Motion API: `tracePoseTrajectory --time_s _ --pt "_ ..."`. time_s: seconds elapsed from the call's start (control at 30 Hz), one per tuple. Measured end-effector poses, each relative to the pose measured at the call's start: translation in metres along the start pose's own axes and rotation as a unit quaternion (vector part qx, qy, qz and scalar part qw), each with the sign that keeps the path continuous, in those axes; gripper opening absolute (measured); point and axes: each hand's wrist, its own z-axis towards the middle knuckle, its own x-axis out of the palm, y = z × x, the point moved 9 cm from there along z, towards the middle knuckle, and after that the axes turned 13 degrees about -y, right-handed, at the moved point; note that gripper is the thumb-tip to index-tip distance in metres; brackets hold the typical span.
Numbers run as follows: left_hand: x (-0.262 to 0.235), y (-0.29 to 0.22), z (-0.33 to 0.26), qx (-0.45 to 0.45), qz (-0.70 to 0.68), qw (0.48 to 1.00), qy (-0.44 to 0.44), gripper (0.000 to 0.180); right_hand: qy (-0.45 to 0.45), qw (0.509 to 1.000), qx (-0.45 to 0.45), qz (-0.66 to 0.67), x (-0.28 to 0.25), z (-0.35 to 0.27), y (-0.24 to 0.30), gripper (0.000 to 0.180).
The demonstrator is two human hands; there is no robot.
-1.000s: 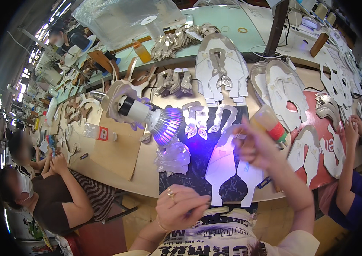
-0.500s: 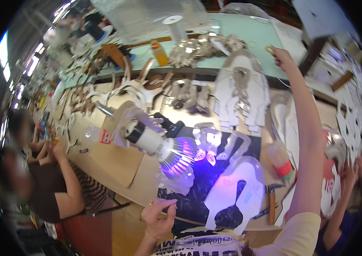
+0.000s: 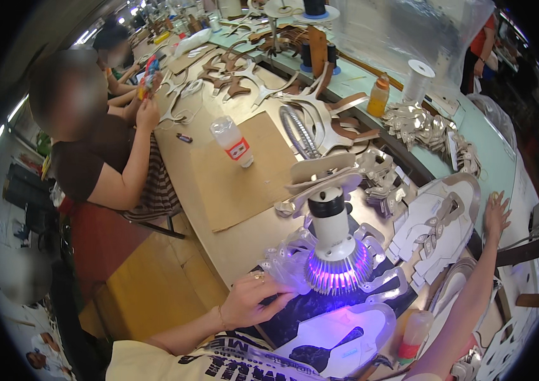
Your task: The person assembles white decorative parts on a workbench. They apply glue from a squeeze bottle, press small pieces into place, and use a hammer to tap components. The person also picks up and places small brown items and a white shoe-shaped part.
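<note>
My left hand [image 3: 251, 300] rests on the near edge of the workbench, fingers curled at the rim of a dark cutting mat [image 3: 310, 310]; whether it pinches anything is unclear. A white lamp [image 3: 335, 249] with a violet glow hangs just right of it, lighting a white shoe-upper piece [image 3: 339, 330] on the mat. My right arm stretches far across the bench; my right hand [image 3: 495, 213] lies flat with fingers spread, beside a stack of white shoe-upper pieces [image 3: 431, 222]. A small glue bottle with an orange base [image 3: 413, 333] stands by my right forearm.
A person in a brown top [image 3: 94, 149] sits at the left, working with both hands. A clear bottle [image 3: 232, 141] lies on a cardboard sheet [image 3: 237, 171]. Tan leather cut-outs [image 3: 320, 114], thread spools [image 3: 314, 7] and an orange bottle [image 3: 378, 96] crowd the far bench.
My right arm has stayed stretched out and now lies flat beside the white pieces. My left hand stays at the mat's edge. My head has turned left, bringing the seated person closer into view.
</note>
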Motion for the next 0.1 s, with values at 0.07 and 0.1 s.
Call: tracePoseTrajectory --time_s 0.07,0.1 --pt "-0.001 -0.007 -0.001 0.018 -0.009 1.0 0.001 0.015 -0.069 0.996 -0.051 0.003 -0.023 -0.001 0.005 0.079" --pt "-0.001 -0.011 -0.003 0.024 -0.015 1.0 0.007 0.016 -0.068 0.996 -0.055 0.0 -0.026 -0.003 0.002 0.079"
